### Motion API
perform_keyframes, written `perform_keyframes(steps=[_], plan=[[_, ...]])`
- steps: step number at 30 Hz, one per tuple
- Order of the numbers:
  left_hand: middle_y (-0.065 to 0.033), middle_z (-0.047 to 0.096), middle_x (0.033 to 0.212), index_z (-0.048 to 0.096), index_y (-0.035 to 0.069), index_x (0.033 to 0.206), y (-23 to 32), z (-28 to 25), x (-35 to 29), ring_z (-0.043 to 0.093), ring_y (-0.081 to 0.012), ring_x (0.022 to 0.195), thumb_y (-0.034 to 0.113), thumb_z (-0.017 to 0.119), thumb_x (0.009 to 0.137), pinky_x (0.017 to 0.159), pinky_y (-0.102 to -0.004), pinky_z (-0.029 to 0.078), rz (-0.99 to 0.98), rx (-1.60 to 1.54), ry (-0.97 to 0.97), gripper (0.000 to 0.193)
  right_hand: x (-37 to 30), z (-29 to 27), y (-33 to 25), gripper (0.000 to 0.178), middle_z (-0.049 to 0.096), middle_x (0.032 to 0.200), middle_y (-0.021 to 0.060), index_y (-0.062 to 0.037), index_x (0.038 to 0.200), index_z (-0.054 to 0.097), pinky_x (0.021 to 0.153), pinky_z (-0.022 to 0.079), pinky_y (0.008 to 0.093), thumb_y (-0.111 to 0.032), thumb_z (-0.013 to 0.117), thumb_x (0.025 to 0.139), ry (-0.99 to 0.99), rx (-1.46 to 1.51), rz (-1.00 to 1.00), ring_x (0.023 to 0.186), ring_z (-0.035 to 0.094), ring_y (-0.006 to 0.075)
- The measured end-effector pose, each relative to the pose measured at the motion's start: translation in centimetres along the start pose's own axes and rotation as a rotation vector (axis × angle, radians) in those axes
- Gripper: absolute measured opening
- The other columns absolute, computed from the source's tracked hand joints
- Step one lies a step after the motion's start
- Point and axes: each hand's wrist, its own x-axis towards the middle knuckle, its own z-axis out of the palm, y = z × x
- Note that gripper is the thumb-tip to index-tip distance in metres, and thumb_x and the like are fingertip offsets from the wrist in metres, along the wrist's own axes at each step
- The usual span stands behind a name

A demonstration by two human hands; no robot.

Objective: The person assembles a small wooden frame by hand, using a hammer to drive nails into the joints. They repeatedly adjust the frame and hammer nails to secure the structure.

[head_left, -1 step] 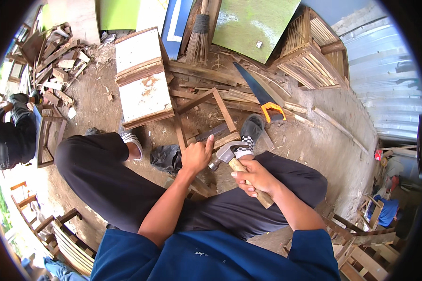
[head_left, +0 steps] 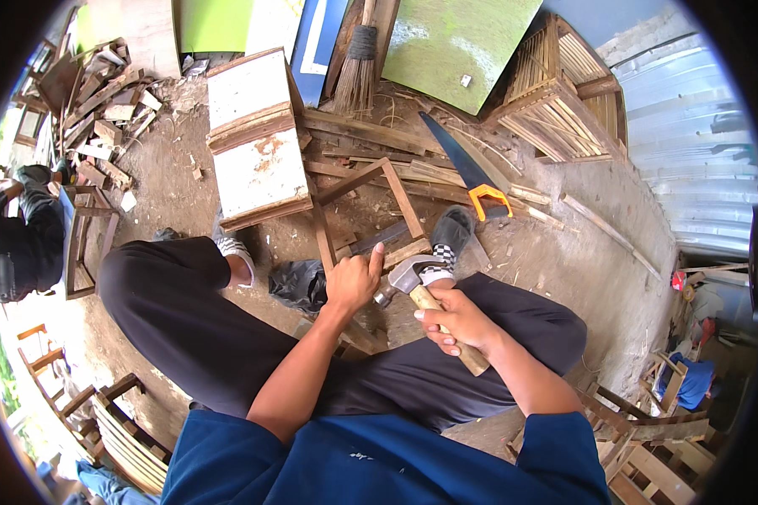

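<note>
My right hand [head_left: 459,321] is wrapped round the wooden handle of a claw hammer [head_left: 424,296]. The hammer's metal head points up and left, close to a wooden frame [head_left: 405,202] of narrow brown bars. At the near side of that frame, my left hand [head_left: 354,282] is closed on it, with one digit stretched along the wood. The hammer head sits just right of this hand; whether it touches the wood I cannot tell. Between my legs, the frame stands partly over a black plastic bag [head_left: 299,284].
A handsaw [head_left: 463,164] with an orange handle lies beyond my right foot, by loose wood strips [head_left: 370,133]. Ahead stands a white-topped wooden piece [head_left: 261,168]. Scrap wood [head_left: 101,126] is heaped far left, near another person [head_left: 21,236]. Slatted wooden furniture [head_left: 560,93] stands far right.
</note>
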Motion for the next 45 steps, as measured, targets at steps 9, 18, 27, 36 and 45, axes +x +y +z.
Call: perform_keyframes(steps=[9, 18, 27, 36, 45], plan=[[-0.0305, 0.07, 0.075, 0.077, -0.002, 0.077, -0.5, 1.6, 0.4, 0.071, -0.0496, 0.077, 0.057, 0.042, 0.107, 0.078, -0.0571, 0.057, 0.029, -0.034, 0.008, 0.075, 0.5, 0.4, 2.0, 0.016, 0.05, 0.073, 0.0009, -0.0007, 0.117, 0.052, 0.037, 0.043, 0.0281, -0.006, 0.059, 0.104, 0.092, -0.042, -0.054, 0.047, 0.047, 0.0077], [-0.032, 0.07, 0.08, 0.075, -0.004, 0.077, -0.1, 0.5, 0.5, 0.07, -0.0502, 0.086, 0.058, 0.039, 0.108, 0.084, -0.0564, 0.055, 0.033, -0.076, -0.098, 0.078, 0.6, 0.8, 3.1, 0.017, 0.049, 0.068, -0.0002, -0.0021, 0.12, 0.052, 0.037, 0.043, 0.0274, -0.007, 0.058, 0.105, 0.129, -0.086, -0.13, 0.046, 0.047, 0.0077], [-0.0256, 0.061, 0.063, 0.066, -0.009, 0.068, -0.1, 2.9, 1.5, 0.066, -0.0401, 0.067, 0.065, 0.028, 0.109, 0.072, -0.0503, 0.054, -0.128, -0.336, -0.06, 0.092, 3.0, 0.3, 3.7, 0.039, 0.057, 0.067, 0.0052, -0.0032, 0.137, 0.052, 0.038, 0.043, 0.0312, -0.009, 0.065, 0.101, 0.504, -0.521, -0.46, 0.045, 0.053, 0.013], [-0.0222, 0.064, 0.059, 0.066, -0.01, 0.07, -0.3, 1.8, 2.6, 0.067, -0.0373, 0.055, 0.063, 0.026, 0.11, 0.069, -0.0506, 0.055, -0.156, -0.479, -0.151, 0.093, 2.2, -0.4, 0.8, 0.043, 0.053, 0.067, 0.0021, -0.004, 0.143, 0.049, 0.038, 0.042, 0.031, -0.005, 0.063, 0.102, 0.537, -0.171, -0.425, 0.044, 0.052, 0.0109], [-0.0077, 0.06, 0.06, 0.068, -0.006, 0.106, 2.8, -10.5, -0.1, 0.061, -0.0163, 0.047, 0.053, 0.054, 0.108, 0.049, -0.0348, 0.05, 0.064, -0.385, -0.216, 0.061, 9.0, -6.6, -1.5, 0.023, 0.071, 0.086, 0.0186, 0.0049, 0.108, 0.063, 0.058, 0.059, 0.0431, -0.012, 0.068, 0.094, 0.648, -0.445, -0.095, 0.065, 0.072, 0.0291]])
